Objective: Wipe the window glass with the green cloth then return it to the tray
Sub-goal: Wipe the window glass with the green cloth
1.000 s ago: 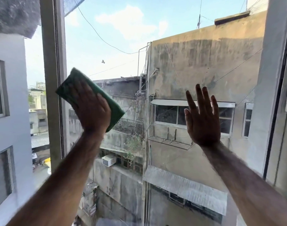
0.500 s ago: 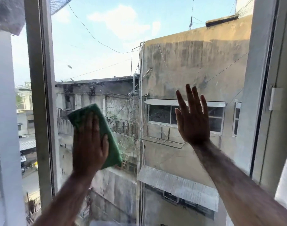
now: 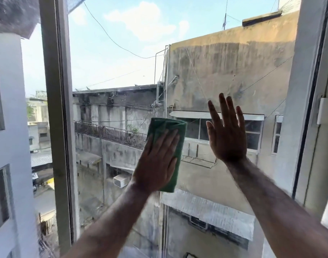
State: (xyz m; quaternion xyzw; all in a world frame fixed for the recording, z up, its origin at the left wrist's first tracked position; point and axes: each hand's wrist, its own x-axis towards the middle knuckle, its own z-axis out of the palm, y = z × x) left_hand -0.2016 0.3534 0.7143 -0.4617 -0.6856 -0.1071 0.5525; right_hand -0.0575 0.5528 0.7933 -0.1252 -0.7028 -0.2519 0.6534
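The folded green cloth (image 3: 168, 127) is pressed flat against the window glass (image 3: 122, 62) near the middle of the pane. My left hand (image 3: 157, 162) lies on it with fingers spread, palm pushing the cloth to the glass. My right hand (image 3: 227, 133) rests flat on the glass just right of the cloth, fingers apart and pointing up, holding nothing. The two hands are close but apart. No tray is in view.
A grey vertical window frame post (image 3: 56, 118) bounds the pane on the left. The right frame (image 3: 308, 90) carries a white latch (image 3: 325, 110). Buildings, cables and sky show through the glass.
My left hand has slid the cloth from the upper left by the frame post down and then right to the middle of the pane, beside my right hand. My right hand has stayed planted.
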